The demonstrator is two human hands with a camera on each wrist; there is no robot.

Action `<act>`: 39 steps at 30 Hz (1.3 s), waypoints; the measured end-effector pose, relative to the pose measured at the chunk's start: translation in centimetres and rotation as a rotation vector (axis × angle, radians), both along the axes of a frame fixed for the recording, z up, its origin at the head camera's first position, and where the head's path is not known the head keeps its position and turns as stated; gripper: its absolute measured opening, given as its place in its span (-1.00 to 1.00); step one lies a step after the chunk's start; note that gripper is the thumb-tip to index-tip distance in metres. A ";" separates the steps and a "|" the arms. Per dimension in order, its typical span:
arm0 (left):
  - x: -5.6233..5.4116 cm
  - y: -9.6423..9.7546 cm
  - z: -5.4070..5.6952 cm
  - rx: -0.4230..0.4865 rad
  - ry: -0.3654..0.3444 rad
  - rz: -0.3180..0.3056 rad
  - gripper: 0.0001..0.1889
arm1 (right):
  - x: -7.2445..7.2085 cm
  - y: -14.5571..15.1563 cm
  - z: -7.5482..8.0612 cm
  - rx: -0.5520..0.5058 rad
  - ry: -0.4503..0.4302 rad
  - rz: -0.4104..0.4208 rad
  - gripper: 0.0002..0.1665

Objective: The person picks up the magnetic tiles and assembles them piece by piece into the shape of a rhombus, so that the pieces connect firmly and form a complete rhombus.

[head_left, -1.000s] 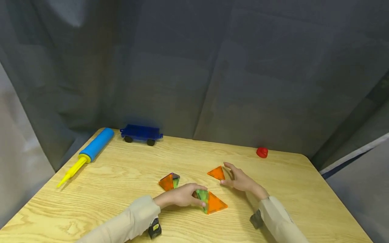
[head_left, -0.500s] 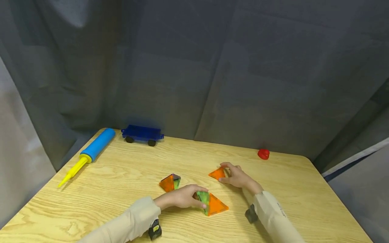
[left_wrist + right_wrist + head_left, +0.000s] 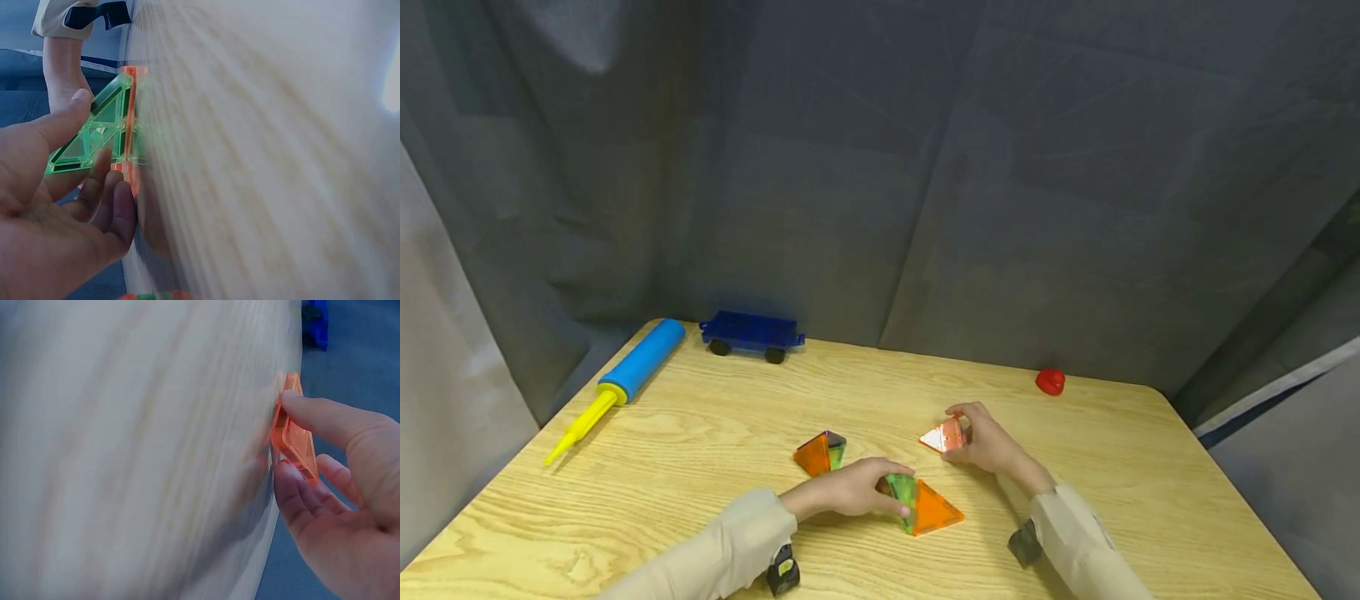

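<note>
In the head view my left hand (image 3: 853, 486) holds a green see-through triangular magnetic tile (image 3: 901, 492) between thumb and fingers. This green tile stands tilted up beside an orange triangular tile (image 3: 936, 510) on the table. The left wrist view shows the green tile (image 3: 103, 140) against an orange edge (image 3: 132, 106). Farther right, my right hand (image 3: 988, 442) pinches another orange triangular tile (image 3: 934, 438), which catches a white glare. In the right wrist view, thumb and fingertips grip that orange tile (image 3: 300, 449) by its edges, tilted off the table.
A small built shape of orange, green and purple tiles (image 3: 812, 455) sits behind my left wrist. At the back are a blue wheeled toy wagon (image 3: 751, 331) and a red round object (image 3: 1050, 382). A blue and yellow hand pump (image 3: 643, 360) lies along the left edge.
My right hand has closed on the far orange tile and tilted it up, so it now shines white. The left hand stays on the green tile.
</note>
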State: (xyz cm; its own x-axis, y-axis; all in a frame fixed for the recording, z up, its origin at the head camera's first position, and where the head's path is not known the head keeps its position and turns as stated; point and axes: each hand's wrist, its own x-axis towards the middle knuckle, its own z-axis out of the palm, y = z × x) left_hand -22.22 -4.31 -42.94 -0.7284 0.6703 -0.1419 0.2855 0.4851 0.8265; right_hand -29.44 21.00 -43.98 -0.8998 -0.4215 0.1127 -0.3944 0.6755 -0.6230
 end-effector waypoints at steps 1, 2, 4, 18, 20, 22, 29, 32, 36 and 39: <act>0.0 0.0 0.0 0.005 -0.002 0.001 -0.41 | 0.1 0.0 0.0 -0.002 0.003 -0.007 -0.23; 0.0 0.0 0.0 0.009 -0.002 0.001 -0.41 | 0.2 0.0 0.0 -0.011 -0.005 -0.018 -0.23; 0.1 0.0 0.1 0.019 -0.001 0.000 -0.41 | 0.5 0.0 0.1 -0.028 -0.021 -0.016 -0.22; 0.1 -0.1 0.1 0.031 -0.002 -0.002 -0.41 | 1.9 0.8 0.1 -0.093 -0.065 0.112 -0.32; 0.1 -0.1 0.1 0.027 0.002 0.001 -0.41 | 2.2 0.9 0.1 -0.123 -0.090 0.130 -0.36; 0.1 -0.1 0.2 0.022 0.006 0.001 -0.41 | 2.5 0.9 0.3 -0.151 -0.119 0.137 -0.41; 0.3 0.0 0.4 0.023 0.004 -0.009 -0.42 | 4.4 0.8 0.7 -0.251 -0.222 0.147 -0.51; 0.4 0.1 0.5 0.019 0.001 -0.007 -0.43 | 5.1 0.7 0.9 -0.261 -0.254 0.152 -0.51; 0.5 0.1 0.6 -0.018 0.020 0.002 -0.44 | 5.7 0.6 1.1 -0.254 -0.274 0.196 -0.53; 0.4 0.1 0.5 -0.044 0.035 0.008 -0.44 | 5.9 0.5 1.1 -0.254 -0.289 0.244 -0.56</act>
